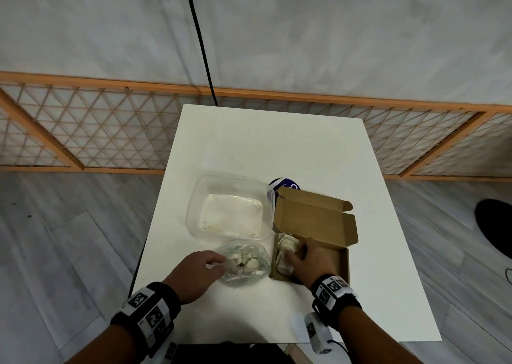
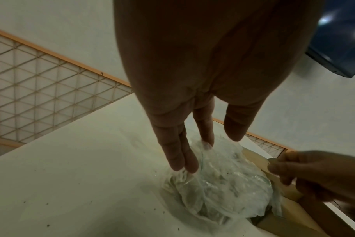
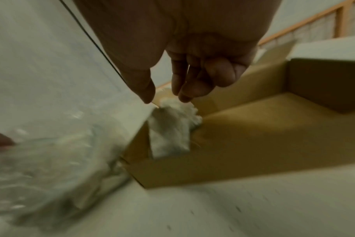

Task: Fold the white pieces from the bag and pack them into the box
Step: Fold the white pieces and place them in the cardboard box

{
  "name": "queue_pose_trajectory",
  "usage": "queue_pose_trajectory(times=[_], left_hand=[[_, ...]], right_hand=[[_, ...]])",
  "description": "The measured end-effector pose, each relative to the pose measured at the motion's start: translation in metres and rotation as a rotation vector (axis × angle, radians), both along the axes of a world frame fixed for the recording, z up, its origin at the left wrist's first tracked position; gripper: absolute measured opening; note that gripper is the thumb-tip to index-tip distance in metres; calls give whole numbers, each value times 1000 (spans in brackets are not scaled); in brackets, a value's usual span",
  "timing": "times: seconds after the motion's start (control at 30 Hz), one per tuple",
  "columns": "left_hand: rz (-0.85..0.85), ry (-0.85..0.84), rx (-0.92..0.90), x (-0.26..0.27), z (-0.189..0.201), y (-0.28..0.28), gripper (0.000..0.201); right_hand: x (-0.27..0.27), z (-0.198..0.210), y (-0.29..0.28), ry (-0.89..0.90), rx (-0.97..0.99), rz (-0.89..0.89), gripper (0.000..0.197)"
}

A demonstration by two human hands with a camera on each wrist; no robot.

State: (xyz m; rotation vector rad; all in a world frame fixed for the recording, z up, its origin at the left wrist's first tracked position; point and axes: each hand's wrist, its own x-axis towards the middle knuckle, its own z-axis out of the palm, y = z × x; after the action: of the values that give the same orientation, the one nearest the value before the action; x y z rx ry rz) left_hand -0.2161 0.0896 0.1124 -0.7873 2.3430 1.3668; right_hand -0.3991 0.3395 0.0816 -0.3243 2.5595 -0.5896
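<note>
**Pieces going from bag to box**

On the table, near its front edge, the bag lies just left of the box, touching its side wall. White pieces show through the film. More folded pieces sit in the box's near-left corner.

The left hand rests its straight fingers on the bag's crumpled film, gripping nothing. The right hand hangs over the boxed pieces, thumb and fingertips a little apart just above the white wad; whether they touch it I cannot tell, as that view is blurred.

By their look the pieces are soft, light and limp, likely to sag or unfold if lifted by one corner, so taking them at a folded edge with thumb against fingers seems safest. The bag's film looks thin and slippery and would probably drag along unless pinned down.

The bag's mouth cannot be made out, nor how many pieces remain. The right hand hides part of the box floor. A clear tub stands behind the bag, and a blue thing is mostly hidden by the box lid.
</note>
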Motion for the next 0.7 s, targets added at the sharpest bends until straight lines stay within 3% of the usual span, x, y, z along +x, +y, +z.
queue_pose_trajectory(times=[0.07, 0.2, 0.33, 0.5, 0.7], left_hand=[[-2, -7, -5, 1, -1, 0, 31], [-16, -9, -17, 1, 0, 3, 33], [-9, -6, -22, -1, 3, 4, 34], [1, -23, -19, -2, 4, 5, 43], [11, 10, 24, -3, 5, 4, 49]], right_hand=[[6, 19, -8, 87, -96, 67, 20], [26, 39, -35, 136, -221, 463, 16], [36, 26, -61, 146, -63, 736, 31], [34, 13, -71, 195, 95, 753, 27], [21, 50, -58, 107, -210, 522, 18]])
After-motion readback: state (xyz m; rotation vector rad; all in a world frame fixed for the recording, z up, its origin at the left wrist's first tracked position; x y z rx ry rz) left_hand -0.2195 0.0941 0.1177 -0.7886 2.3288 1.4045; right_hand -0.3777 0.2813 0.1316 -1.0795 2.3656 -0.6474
